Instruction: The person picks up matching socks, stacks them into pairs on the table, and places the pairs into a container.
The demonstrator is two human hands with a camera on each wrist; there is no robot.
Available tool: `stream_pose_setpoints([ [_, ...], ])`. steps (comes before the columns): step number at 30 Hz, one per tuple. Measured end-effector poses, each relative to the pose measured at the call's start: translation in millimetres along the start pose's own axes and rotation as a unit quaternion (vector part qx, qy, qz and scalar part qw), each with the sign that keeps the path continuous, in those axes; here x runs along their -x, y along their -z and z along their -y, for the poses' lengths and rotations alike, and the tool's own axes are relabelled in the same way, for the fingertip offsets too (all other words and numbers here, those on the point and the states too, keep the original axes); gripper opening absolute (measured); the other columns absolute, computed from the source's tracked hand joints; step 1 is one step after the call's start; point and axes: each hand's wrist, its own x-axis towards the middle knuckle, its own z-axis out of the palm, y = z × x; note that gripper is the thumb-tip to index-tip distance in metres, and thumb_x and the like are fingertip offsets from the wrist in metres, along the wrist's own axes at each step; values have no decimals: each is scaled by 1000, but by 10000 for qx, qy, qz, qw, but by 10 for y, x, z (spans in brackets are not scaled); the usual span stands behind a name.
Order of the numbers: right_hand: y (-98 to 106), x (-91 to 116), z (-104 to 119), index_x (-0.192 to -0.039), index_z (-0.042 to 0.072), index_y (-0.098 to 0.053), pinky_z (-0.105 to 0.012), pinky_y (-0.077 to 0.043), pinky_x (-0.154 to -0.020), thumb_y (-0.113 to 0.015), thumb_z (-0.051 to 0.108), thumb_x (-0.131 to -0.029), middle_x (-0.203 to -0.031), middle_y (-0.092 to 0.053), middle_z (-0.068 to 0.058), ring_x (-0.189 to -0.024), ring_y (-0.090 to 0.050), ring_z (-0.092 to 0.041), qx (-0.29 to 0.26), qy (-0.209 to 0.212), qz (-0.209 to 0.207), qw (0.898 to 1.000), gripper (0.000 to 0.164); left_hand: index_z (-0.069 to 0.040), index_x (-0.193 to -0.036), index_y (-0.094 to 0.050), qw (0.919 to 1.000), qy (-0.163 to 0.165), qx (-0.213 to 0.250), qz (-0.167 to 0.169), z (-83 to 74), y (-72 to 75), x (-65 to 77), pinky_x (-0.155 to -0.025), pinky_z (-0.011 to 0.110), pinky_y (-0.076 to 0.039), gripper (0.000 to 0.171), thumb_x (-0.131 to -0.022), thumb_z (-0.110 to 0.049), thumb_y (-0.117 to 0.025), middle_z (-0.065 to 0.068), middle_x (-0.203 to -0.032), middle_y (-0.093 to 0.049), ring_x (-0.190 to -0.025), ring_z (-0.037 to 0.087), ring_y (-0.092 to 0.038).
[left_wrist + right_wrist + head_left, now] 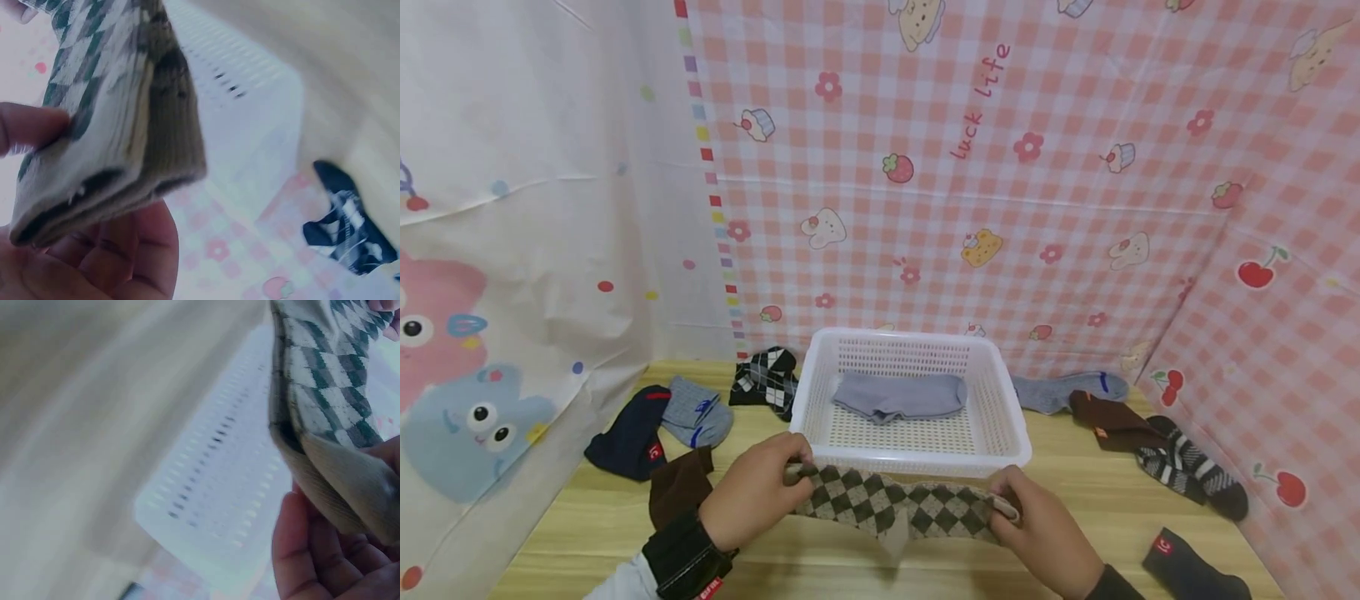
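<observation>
1. Head view, item in hand: argyle socks (928,510), beige with dark diamonds, held lengthwise above the wooden table (820,571), just on the near side of the basket.
2. Head view, hands: left hand (762,487), thumb and fingers closed together, pinches the left end; right hand (1037,529) pinches the right end likewise.
3. Head view, container: white perforated basket (917,459), with a folded lilac-grey sock (901,396) lying crosswise inside.
4. Head view, left of basket, far to near: black-and-white argyle sock (763,379); left blue-grey sock (695,410); navy sock (625,437) with red label; left brown sock (677,487), partly behind the left hand.
5. Head view, right of basket, far to near: right blue-grey sock (1067,392); right brown sock (1116,423); black-and-grey striped sock (1191,467); dark grey sock (1195,571) with red label.
6. Head view, backing: pink checked cloth (925,196) at far side and right; white printed cloth (587,292) at left.
7. Left wrist view: ribbed cuffs in two layers, thumb on one face, curled fingers against the other; basket and black-and-white argyle sock beyond.
8. Right wrist view: beige end folded in layers, gripped between thumb side and curled fingers; basket beyond, blurred.
</observation>
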Motion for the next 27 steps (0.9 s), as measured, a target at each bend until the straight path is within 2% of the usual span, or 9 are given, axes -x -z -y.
stream_pose_setpoints([
  [4,137,-67,97,-100,18,-53,-21,-40,-57,-64,7,-90,-80,-55,4,-65,-49,-2,-53,25,-388,9992,19,-21,-88,-55,9996,-57,194,-195,-67,104,-95,-60,24,-37,15,-83,-15,-67,-6,-89,-56,-67,9,-44],
  [9,308,-204,183,-112,13,-56,-21,-47,-58,-63,7,-92,-110,-64,-8,-81,-63,-7,-79,190,-764,9969,22,-18,-97,-58,9970,-258,684,-254,-101,202,-288,-66,30,-39,10,-89,-15,-62,2,-110,-63,-74,13,-50],
  [11,367,-285,189,-116,11,-56,-22,-47,-55,-62,8,-93,-113,-63,-12,-72,-62,-6,16,330,-922,9952,24,-18,-99,-58,9952,-289,885,-293,-113,250,-385,-67,31,-40,10,-90,-16,-60,5,-118,-62,-75,15,-51],
  [14,448,-433,196,-118,10,-55,-24,-44,-54,-59,13,-96,-108,-63,-11,-62,-51,-4,287,495,-1095,9923,23,-16,-103,-59,9928,-282,1094,-400,-130,322,-540,-67,32,-40,12,-92,-17,-59,6,-120,-62,-74,16,-50],
  [16,484,-545,201,-119,11,-55,-27,-42,-55,-58,15,-96,-105,-63,-9,-60,-48,-7,481,594,-1224,9895,23,-16,-106,-59,9914,-227,1225,-409,-133,363,-645,-63,32,-39,14,-92,-19,-58,6,-106,-63,-64,17,-47],
  [18,511,-658,202,-118,11,-55,-29,-43,-61,-57,16,-97,-106,-62,-8,-69,-51,-11,685,662,-1352,9862,22,-15,-111,-59,9907,-157,1287,-425,-145,393,-755,-59,31,-38,19,-93,-21,-58,6,-87,-62,-57,16,-43],
  [21,534,-831,195,-117,9,-55,-35,-44,-67,-56,14,-96,-104,-61,-10,-75,-54,-19,863,691,-1429,9836,21,-14,-117,-57,9896,-56,1381,-392,-144,422,-911,-54,31,-37,24,-95,-23,-57,4,-64,-52,-51,16,-41],
  [23,551,-941,189,-117,7,-55,-38,-45,-73,-55,14,-96,-106,-61,-12,-85,-57,-21,882,695,-1427,9834,21,-13,-121,-56,9902,11,1335,-418,-138,432,-1009,-53,30,-36,27,-96,-25,-57,1,-60,-48,-51,15,-41],
  [27,592,-1137,169,-117,6,-55,-41,-46,-78,-55,14,-97,-107,-62,-13,-90,-59,-24,795,654,-1361,9853,22,-13,-124,-55,9913,173,1188,-544,-138,442,-1188,-53,29,-35,31,-96,-27,-57,0,-62,-44,-52,15,-39],
])
